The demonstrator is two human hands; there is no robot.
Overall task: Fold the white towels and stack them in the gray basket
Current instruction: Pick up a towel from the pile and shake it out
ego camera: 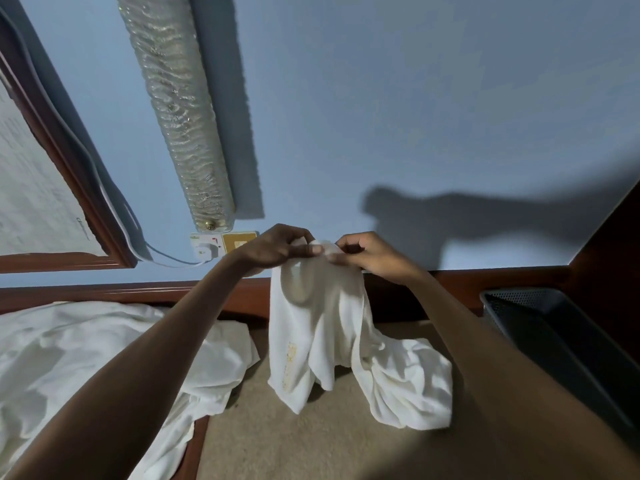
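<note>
A white towel [318,327] hangs from a person's two raised hands, bunched at its top edge. The left hand [280,249] pinches that edge between thumb and curled fingers, and the right hand [367,254] grips it just beside the left, fingers also curled. Below the hands the towel falls in loose folds, and its lower end lies crumpled on a beige surface [294,441] under the right forearm. A heap of white cloth [86,348] spreads beneath and beyond the left arm, well apart from the held towel. A gray basket [519,301] with perforated walls sits off to the right of the right arm. Behind the hands rises a blue wall [415,98], with a silver duct [176,109] and a wall socket [207,245] just left of the left hand.
</note>
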